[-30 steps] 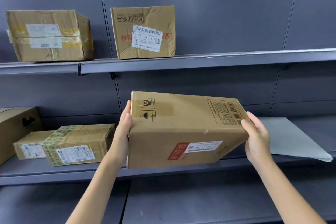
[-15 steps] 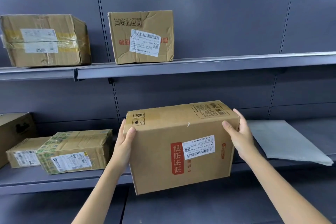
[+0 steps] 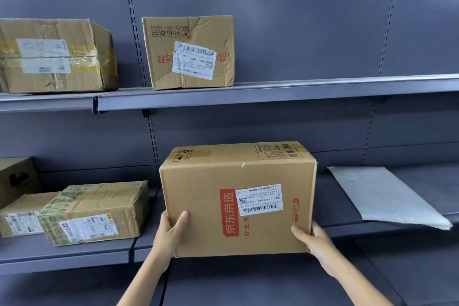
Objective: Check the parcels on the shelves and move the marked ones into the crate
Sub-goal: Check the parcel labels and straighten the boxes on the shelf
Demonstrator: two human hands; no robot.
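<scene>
both hands hold one cardboard parcel (image 3: 238,199) in front of the middle shelf (image 3: 347,227). left hand (image 3: 171,233) grips the lower left corner, thumb on the front face, other fingers hidden behind the side. right hand (image 3: 314,238) grips the lower right corner, thumb on the front face, other fingers behind the edge. parcel is held upright and nearly level, long axis running left to right, broad front face toward the camera, lower edge below the shelf lip. front face carries a red vertical band reading 京东京造 and a white shipping label (image 3: 259,199) with barcodes, applied upside down; "gb3" is legible on it. top face shows handling symbols at left and a printed panel at right, too small to read. upper shelf (image 3: 273,93) holds a taped box (image 3: 54,56) and a creased box (image 3: 190,52) printed "200 × 150", inverted. green-taped box (image 3: 95,211) sits left of the parcel, a white mailer (image 3: 387,197) to its right.
</scene>
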